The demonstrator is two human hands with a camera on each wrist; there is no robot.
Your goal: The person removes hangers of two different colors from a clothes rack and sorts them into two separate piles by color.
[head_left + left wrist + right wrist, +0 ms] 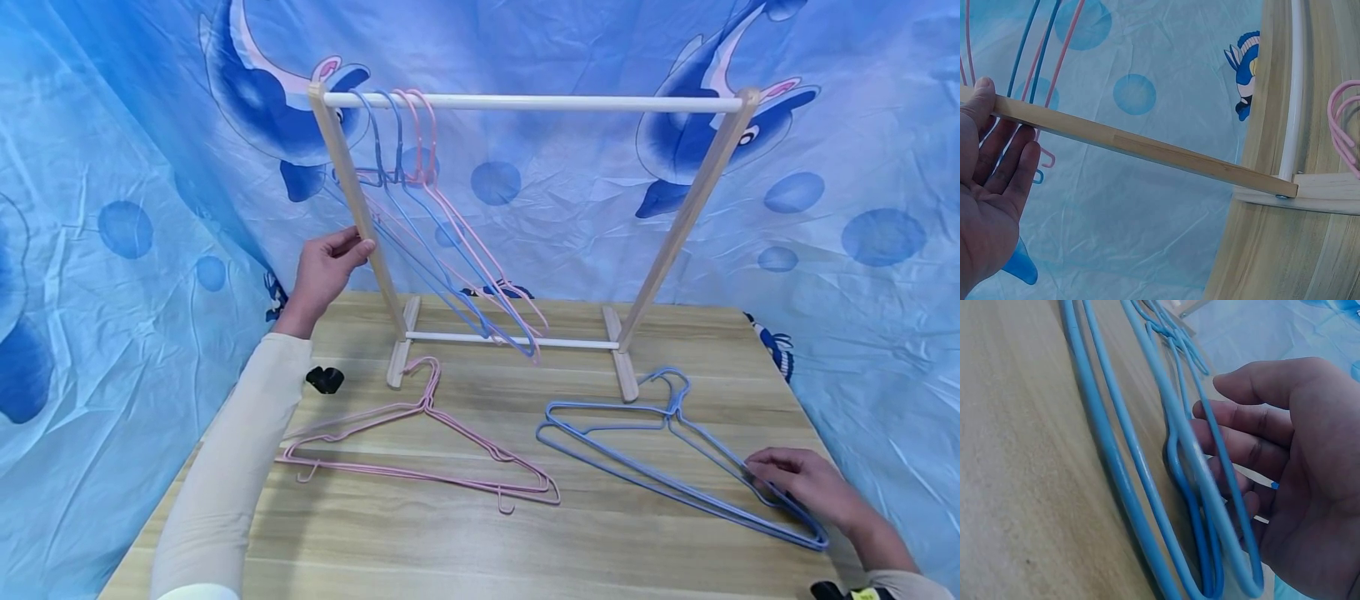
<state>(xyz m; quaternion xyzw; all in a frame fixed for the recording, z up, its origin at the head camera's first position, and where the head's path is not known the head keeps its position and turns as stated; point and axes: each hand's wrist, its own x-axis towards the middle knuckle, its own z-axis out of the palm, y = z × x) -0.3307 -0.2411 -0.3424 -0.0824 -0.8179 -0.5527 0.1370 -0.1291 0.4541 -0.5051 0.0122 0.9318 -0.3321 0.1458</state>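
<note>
My left hand [330, 271] holds the left wooden post [1129, 142] of a small clothes rack, thumb on one side and fingers on the other. Beside the post, blue hangers [400, 137] and pink hangers [433, 142] hang from the rack's white top rail [570, 103]. At the right, my right hand [806, 483] is at the end of the blue hangers [675, 407] lying on the table. In the right wrist view its loosely bent fingers [1250, 447] reach behind the wire of the upper blue hanger [1175, 419], while the thumb stays apart from it.
Pink hangers [427, 402] lie overlapped on the wooden table [420, 542], left of the blue ones. A small black object [325, 380] sits near the left forearm. The rack's right post [690, 217] stands behind the blue hangers. A blue dolphin-print curtain [555, 242] surrounds the table.
</note>
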